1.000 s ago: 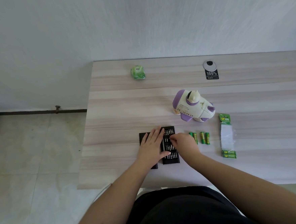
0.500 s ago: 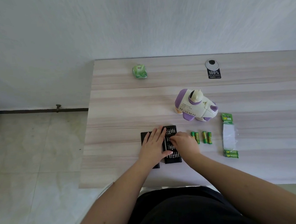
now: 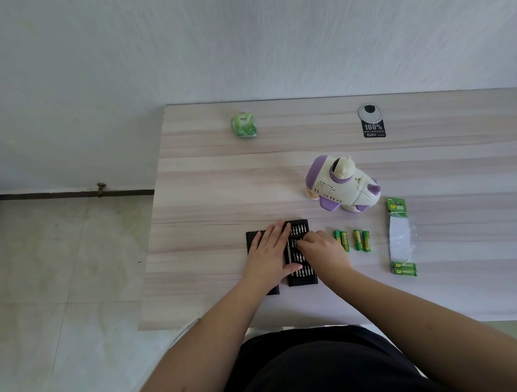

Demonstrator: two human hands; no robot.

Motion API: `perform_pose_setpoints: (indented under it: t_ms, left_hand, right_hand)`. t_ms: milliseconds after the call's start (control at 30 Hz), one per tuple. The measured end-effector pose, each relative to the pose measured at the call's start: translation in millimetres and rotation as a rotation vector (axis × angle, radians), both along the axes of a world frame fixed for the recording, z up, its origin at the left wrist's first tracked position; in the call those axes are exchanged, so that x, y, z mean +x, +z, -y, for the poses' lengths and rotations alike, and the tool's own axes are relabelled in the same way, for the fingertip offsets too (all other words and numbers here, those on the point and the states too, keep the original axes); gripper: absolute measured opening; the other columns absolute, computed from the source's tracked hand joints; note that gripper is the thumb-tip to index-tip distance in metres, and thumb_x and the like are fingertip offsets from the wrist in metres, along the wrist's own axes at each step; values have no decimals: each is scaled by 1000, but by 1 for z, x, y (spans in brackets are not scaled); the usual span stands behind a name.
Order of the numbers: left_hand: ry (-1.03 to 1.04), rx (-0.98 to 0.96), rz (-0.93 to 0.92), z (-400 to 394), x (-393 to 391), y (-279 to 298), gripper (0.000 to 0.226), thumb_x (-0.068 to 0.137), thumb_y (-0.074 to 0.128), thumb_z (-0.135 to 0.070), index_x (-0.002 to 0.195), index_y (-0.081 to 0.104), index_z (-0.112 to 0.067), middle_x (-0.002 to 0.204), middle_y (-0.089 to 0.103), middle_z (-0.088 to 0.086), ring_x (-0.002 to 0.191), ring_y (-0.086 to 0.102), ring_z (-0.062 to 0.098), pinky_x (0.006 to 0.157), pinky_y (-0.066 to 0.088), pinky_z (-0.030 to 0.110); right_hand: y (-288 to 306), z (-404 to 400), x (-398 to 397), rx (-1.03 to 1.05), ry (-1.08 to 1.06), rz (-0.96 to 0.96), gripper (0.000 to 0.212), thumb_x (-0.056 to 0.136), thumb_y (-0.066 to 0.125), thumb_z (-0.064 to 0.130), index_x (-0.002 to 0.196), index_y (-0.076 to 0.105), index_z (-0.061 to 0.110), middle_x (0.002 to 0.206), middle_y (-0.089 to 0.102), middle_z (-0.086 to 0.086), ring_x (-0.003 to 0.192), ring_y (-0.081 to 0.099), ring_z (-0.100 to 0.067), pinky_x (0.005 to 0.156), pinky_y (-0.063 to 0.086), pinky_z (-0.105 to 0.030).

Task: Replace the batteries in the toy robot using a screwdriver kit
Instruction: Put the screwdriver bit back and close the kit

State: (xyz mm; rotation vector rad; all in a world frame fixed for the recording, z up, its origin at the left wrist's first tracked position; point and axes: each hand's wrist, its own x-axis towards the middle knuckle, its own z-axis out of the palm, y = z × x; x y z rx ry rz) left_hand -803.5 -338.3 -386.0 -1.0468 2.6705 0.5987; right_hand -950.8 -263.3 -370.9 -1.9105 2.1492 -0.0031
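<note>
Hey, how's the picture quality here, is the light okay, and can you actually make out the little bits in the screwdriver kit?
Head view: soft, even daylight, faint shadows, no glare; wide-angle lens bends the table edges; bits in the screwdriver kit are too small to distinguish, partly covered by the left hand and right hand.

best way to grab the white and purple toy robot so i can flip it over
Grip the white and purple plastic toy robot across its broad white body, from above, fingers on the two long flanks. It stands upright with a raised head on top and purple stubs low down; the rounded middle looks like the widest, firmest hold.

kit point(image 3: 303, 280) left of batteries point(image 3: 352, 240) | toy robot point(image 3: 342, 185) behind
</note>
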Motion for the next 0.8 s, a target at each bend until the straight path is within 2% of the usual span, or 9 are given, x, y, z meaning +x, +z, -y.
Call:
perform_pose_setpoints:
  t_ms: [167,300,433,800]
  left_hand:
    - [3,13,-2,0,-1,1,95,85,54,-62,155,2,-24,162,-5,-7,149,-3,13,119,-3,34]
    - [-1,17,-17,0,0,1,93,86,55,-59,155,4,-24,163,-4,-7,150,-1,14,119,-2,35]
    - [8,23,-12,0,0,2,93,86,55,-60,155,3,-24,163,-5,-6,149,-2,14,119,-2,34]
    - [14,4,-23,-1,0,1,91,85,56,-60,155,9,-25,162,0,-7,150,4,15,119,3,36]
  right_hand:
    - [-3,-13,4,-49,3,-30,42,50,89,8,87,70,9,85,64,-8,71,61,-27,56,55,-36]
    - [-2,-21,11,-89,-11,-73,39,66,82,17,100,69,5,93,64,-10,76,62,-29,59,55,-37]
    - [-2,-27,16,-38,-19,-84,53,65,79,19,113,65,3,104,63,-12,88,63,-31,68,56,-40]
    - [1,-33,21,43,-35,-85,65,57,77,12,120,63,3,112,63,-12,94,62,-31,70,55,-38]
